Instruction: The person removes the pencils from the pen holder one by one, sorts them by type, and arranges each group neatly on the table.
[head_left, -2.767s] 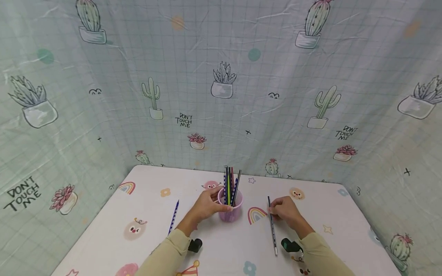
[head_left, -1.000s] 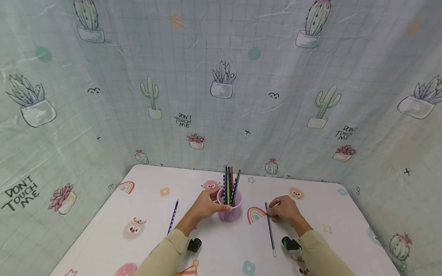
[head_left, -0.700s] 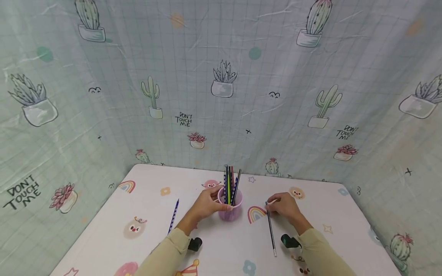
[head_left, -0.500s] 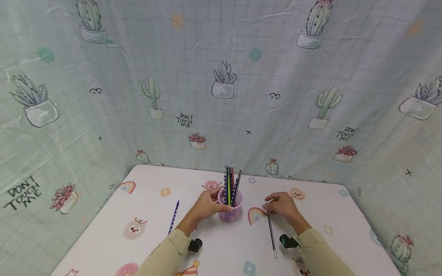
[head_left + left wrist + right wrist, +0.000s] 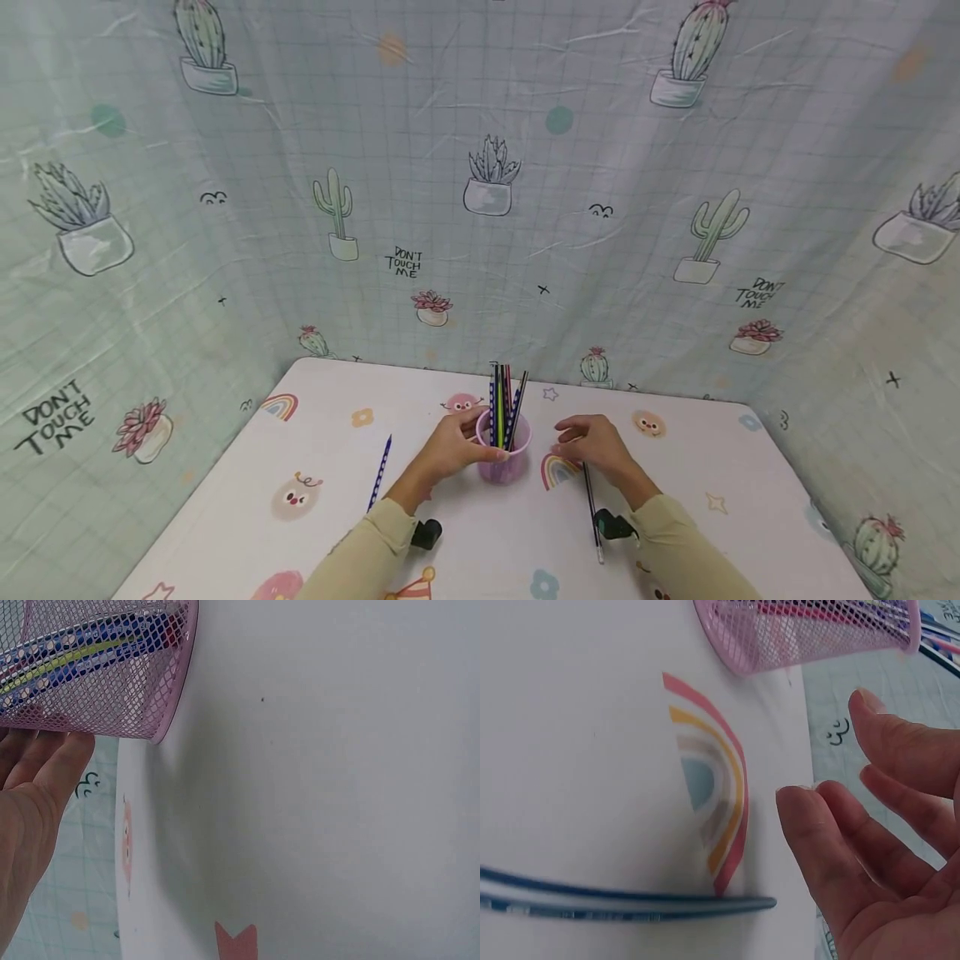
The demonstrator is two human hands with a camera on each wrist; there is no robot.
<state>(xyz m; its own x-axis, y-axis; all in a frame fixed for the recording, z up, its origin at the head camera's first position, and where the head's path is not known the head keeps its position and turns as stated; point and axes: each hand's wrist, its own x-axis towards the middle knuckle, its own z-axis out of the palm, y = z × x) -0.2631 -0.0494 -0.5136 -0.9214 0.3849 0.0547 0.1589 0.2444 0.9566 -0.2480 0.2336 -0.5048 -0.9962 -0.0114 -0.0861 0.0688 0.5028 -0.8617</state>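
Between 2 hands point(image 5: 450, 447) point(image 5: 598, 447) stands a pink cup point(image 5: 501, 473).

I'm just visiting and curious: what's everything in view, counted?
Cactus-print sheet: 1, pale green, behind and beside
Cartoon-print tabletop: 1, white, below
Round mesh cup: 1, pink, on tabletop
Slim pencils: several, mixed colours, in cup
Dotted pencil: 1, blue, left of cup
Thin pencil: 1, dark, right of cup
Wrist cameras: 2, black, at wrists
Sleeves: 2, beige, on arms
Left hand: 1, bare, gripping cup
Right hand: 1, bare, by thin pencil
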